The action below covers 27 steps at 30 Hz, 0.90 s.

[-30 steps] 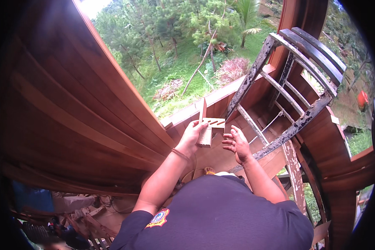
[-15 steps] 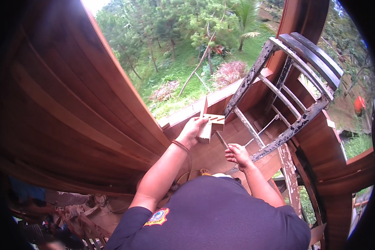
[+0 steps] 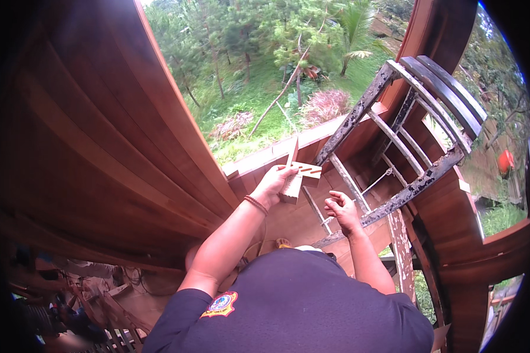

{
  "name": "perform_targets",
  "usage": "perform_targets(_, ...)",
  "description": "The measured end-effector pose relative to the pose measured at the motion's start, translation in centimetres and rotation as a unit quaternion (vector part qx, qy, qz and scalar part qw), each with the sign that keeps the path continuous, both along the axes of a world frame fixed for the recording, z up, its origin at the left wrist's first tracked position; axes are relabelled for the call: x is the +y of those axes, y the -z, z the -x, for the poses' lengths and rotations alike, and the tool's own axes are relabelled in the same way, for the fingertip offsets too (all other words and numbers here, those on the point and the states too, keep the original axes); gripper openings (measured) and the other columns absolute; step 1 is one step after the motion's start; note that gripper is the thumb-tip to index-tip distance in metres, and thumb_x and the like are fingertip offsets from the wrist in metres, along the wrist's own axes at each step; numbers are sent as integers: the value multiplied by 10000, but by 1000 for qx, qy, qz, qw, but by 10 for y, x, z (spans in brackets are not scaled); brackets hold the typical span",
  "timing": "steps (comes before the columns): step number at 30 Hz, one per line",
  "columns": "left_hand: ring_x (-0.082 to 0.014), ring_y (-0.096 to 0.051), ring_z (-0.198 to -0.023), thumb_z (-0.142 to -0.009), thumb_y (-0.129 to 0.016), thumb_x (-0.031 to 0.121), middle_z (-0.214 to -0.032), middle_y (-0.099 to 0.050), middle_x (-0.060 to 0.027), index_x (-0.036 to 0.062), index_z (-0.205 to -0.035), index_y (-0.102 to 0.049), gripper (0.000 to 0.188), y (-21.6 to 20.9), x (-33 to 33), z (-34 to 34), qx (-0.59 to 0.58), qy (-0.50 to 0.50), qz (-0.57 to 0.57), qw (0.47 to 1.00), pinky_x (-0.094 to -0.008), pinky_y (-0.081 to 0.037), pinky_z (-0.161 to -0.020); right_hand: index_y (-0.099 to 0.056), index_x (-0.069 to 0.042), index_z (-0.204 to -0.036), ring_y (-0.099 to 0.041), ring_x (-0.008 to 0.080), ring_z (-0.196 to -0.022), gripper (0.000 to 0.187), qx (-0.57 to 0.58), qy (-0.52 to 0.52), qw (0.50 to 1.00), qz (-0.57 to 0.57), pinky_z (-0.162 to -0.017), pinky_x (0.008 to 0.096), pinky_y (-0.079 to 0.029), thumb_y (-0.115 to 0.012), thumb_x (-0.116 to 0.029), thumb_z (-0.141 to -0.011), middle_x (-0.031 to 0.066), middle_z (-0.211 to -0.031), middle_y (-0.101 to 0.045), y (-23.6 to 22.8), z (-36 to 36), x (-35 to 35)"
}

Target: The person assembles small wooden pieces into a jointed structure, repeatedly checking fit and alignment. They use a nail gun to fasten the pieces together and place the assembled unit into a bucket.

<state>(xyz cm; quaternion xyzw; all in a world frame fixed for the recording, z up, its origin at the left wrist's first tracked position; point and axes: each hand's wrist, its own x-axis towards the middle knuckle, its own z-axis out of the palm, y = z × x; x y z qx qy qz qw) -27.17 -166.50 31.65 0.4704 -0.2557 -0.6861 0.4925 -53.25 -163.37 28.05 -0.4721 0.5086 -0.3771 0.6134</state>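
My left hand (image 3: pixel 275 182) is closed around a small pale box (image 3: pixel 291 187) with dark slanted stripes on one face. A thin pointed piece (image 3: pixel 294 152) stands up beside the fingers; whether it is a flap of the box or a separate piece I cannot tell. To the right of the box, apart from it, my right hand (image 3: pixel 345 213) is raised with its fingers curled toward the thumb. Anything between those fingertips is too small to make out. Behind the right hand stands a paint-worn wooden stepladder (image 3: pixel 418 187).
A wall of brown wooden boards (image 3: pixel 118 123) rises on the left. Ahead, a window sill (image 3: pixel 265 157) borders greenery outside. The stepladder fills the right side, with a rope (image 3: pixel 378 181) across it. Wood scraps (image 3: pixel 121 289) lie at the lower left.
My right hand has lifted slightly and moved right, away from the ladder rung behind it. My left hand keeps the box in nearly the same place. The view has shifted a little.
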Motion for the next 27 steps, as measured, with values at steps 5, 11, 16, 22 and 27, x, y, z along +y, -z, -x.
perform_targets(5,-134,-657,-895,-927,-711,233,-1061,-658,-59,50,-1212,-571,367,-14,14,6,-22,6,-8,1000,-303,-553,-771,-383,-66,-1509,-595,198,-1120,859,70,-49,979,187,-950,346,-526,-850,-166,-795,99,-1265,-573,-29,-20,-3)
perform_targets(11,-129,-669,-880,-898,-764,221,-1049,-659,-77,27,-1222,-531,444,-30,28,4,-19,76,-8,997,-293,-589,-726,-373,-60,-1522,-555,216,-1240,834,-114,-171,964,170,-1028,384,-477,-806,-266,-839,97,-1291,-585,-54,-30,-12)
perform_targets(16,-139,-656,-965,-878,-784,229,-1096,-649,-69,35,-1232,-553,466,-35,40,-6,-67,128,-2,989,-306,-562,-827,-594,-33,-1195,-650,112,-920,414,-159,-190,969,-16,-796,295,-548,-606,-401,-1006,46,-1071,-653,-54,-34,-16)
perform_targets(22,-152,-561,-1167,-900,-742,260,-1216,-617,-81,11,-1294,-541,508,-27,45,-22,-129,213,47,967,-316,-409,-1062,-588,-59,-1151,-669,115,-947,293,-189,-208,955,-95,-711,270,-585,-641,-298,-991,37,-1069,-644,-53,-47,-14)
perform_targets(27,-154,-553,-1206,-905,-739,237,-1232,-617,-83,-11,-1292,-535,503,-19,50,-27,-122,226,67,964,-310,-411,-1081,-560,-13,-1280,-615,179,-1170,414,-146,-217,959,-106,-1028,325,-482,-688,-234,-954,105,-1228,-643,-48,-59,-13)
